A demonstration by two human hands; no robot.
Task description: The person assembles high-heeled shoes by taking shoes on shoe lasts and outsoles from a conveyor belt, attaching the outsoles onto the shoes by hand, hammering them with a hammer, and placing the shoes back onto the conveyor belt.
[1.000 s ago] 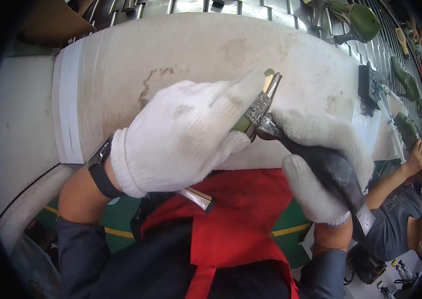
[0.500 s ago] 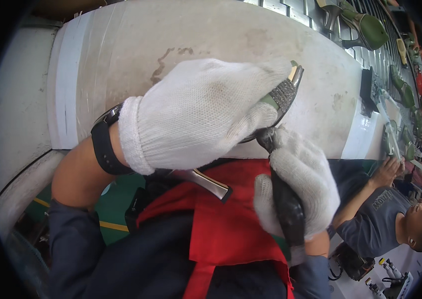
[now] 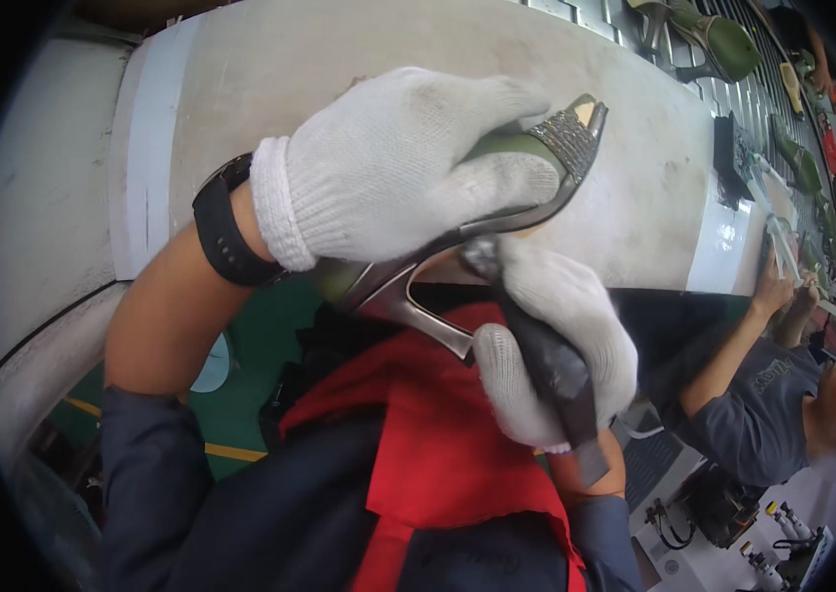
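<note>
My left hand (image 3: 379, 163), in a white knit glove, grips a high-heeled shoe (image 3: 448, 240) on a green last (image 3: 519, 146). A glittery grey strap (image 3: 570, 141) crosses its toe end, which points up and right. Its slim metallic heel (image 3: 426, 318) points down toward my red apron. In my gloved right hand (image 3: 581, 306) is a dark hand tool (image 3: 551, 370) with a long, wrapped-looking handle; its exact kind I cannot make out. The tool's rounded, shiny end is close under the shoe's sole edge; whether it touches is unclear.
Behind the shoe stretches a pale, stained worktable (image 3: 240, 118). At the upper right, more shoes on green lasts (image 3: 729, 49) stand on a metal slatted conveyor (image 3: 739, 109). A co-worker (image 3: 763, 395) works at the right. White tape (image 3: 719, 242) crosses the table's right part.
The shoe has tilted, showing more of its sole edge and heel. My left hand has shifted up and its thumb now lies along the shoe's side. My right hand and tool have moved left.
</note>
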